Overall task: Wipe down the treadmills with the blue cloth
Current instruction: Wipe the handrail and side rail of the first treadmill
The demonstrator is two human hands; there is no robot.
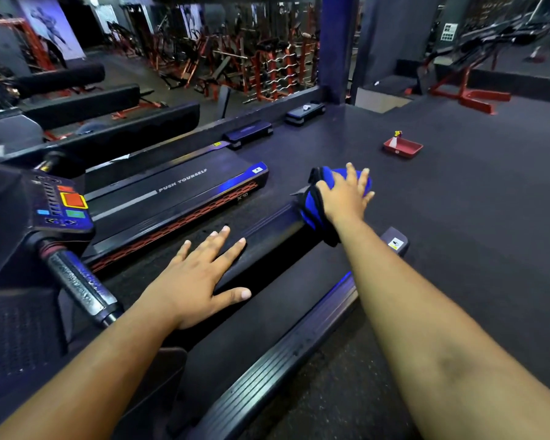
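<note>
While the right hand (pixel 346 195) lies flat with its fingers straight and spread, it presses the blue cloth (pixel 315 204) down onto the far end of the left side rail (pixel 267 230) of the near treadmill (pixel 267 319). The cloth is bunched under the palm, its dark edging hanging over the inner side of the rail beside the wrist, and a blue fold shows beyond the fingertips. Closer to the person, the left hand (pixel 197 277) rests palm down on the same rail, fingers straight and fanned apart, the thumb reaching over the rail's inner edge toward the dark belt; it holds nothing. Both bare forearms stretch out from the bottom of the view. On the right side of the belt runs a ribbed rail (pixel 286 354) with a blue glint along its edge. To the left stands a second treadmill (pixel 178 185), its belt printed with white lettering and its side trimmed with a red honeycomb strip. Nearer the left edge sits a control panel (pixel 61 204) with red, green and blue buttons, and a grey handlebar (pixel 77 287) slants down from under it. Well apart on the dark floor (pixel 458 185) to the right lies a red tray (pixel 403 148) holding a small bottle. Red weight racks (pixel 267 68) and benches fill the dim background.
</note>
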